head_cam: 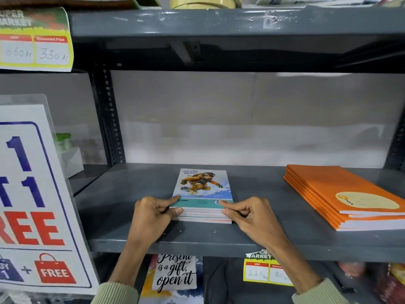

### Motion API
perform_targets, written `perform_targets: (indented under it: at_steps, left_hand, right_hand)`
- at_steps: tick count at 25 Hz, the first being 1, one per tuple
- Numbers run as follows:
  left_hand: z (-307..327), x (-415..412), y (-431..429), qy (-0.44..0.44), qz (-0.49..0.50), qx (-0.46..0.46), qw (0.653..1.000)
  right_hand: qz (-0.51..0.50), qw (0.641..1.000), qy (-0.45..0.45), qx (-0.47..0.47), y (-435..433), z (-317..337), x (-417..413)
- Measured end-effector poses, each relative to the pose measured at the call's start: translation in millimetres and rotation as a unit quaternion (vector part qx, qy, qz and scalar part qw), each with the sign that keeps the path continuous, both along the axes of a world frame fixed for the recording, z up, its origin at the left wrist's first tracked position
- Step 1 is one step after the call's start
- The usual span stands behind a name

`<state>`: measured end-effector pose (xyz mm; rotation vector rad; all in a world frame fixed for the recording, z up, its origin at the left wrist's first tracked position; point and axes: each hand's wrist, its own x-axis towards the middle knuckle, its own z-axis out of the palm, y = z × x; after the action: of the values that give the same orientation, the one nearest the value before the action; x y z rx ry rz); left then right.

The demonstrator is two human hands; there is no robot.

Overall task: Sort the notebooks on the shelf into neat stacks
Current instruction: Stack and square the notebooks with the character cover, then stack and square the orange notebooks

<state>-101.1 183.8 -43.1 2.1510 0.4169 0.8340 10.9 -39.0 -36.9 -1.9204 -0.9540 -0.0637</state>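
A stack of several notebooks (202, 187) with a snowboarder picture on the top cover lies in the middle of the grey metal shelf (131, 216). My left hand (153, 216) pinches the stack's near left corner, thumb on the cover and fingers against the edges. My right hand (247, 213) grips the near right corner the same way. A second stack of several orange notebooks (341, 194) lies at the right end of the shelf, slightly fanned.
A large "1+1 FREE" sign (32, 194) stands at the left. Price labels hang on the upper shelf edge (35, 40) and on the lower edge (265, 270). A notebook reading "Present is a gift, open it" (175, 277) sits on the shelf below.
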Motion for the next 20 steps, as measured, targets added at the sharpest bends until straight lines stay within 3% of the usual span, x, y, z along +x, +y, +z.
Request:
perform_targets:
  at_steps: [5,9,15,20]
  left_hand:
    - [5.7,-8.1,-3.7,0.009,-0.004,-0.009,1.000]
    - [8.1,0.3,-26.2,-0.002,0.039,0.085,0.996]
    - [29.1,53.9,-111.1,-0.028,-0.021,0.116,0.993]
    - [33.5,107.4,-202.1,-0.037,-0.050,0.108,0.992]
  right_hand:
    - [-0.025,0.999,-0.011,0.016,0.0,-0.9,0.2]
    - [-0.068,0.995,-0.076,0.017,-9.1,-1.0,4.2]
    - [-0.153,0.974,-0.162,0.028,-73.2,22.8,25.4]
    - [-0.192,0.969,-0.157,0.005,-153.9,30.5,69.3]
